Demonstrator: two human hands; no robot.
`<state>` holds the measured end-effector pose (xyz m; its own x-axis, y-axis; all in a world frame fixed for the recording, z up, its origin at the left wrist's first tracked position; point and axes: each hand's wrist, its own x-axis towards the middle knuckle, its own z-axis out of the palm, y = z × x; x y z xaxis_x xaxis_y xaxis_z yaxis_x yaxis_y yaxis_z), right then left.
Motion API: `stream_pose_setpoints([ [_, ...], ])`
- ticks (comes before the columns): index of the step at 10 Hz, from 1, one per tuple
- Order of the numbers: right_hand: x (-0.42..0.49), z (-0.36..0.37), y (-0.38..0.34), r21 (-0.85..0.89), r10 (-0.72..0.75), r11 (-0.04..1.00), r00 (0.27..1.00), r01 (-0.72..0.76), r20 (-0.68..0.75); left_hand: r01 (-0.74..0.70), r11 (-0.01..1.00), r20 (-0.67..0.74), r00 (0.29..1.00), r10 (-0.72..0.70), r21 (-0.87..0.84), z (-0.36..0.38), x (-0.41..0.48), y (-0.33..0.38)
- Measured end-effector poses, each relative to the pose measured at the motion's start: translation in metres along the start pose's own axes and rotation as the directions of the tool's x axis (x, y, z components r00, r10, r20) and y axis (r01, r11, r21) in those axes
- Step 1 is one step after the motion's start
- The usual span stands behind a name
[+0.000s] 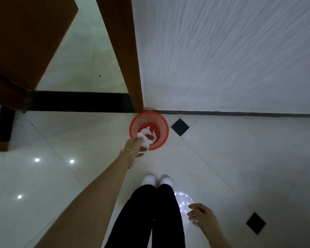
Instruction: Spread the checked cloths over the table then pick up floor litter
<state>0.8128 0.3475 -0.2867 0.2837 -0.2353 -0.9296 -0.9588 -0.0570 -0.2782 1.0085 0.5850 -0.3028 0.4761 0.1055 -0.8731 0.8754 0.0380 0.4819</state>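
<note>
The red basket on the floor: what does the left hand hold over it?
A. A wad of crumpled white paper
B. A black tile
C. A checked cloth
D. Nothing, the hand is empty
A: the left hand grips a wad of crumpled white paper over the near rim of the red basket, where more white paper already lies.

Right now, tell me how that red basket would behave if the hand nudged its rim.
The red basket looks like thin slotted plastic holding only crumpled paper, so probably light. A nudge from the left hand would likely slide it on the glossy floor, or tip it.
</note>
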Motion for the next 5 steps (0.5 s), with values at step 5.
stream_pose_setpoints([
  [5,-0.020,-0.026,0.020,0.042,0.067,0.997,0.996,-0.064,-0.064,-0.069,0.991,-0.053,0.996,0.076,0.116,-0.048,-0.061,-0.017],
])
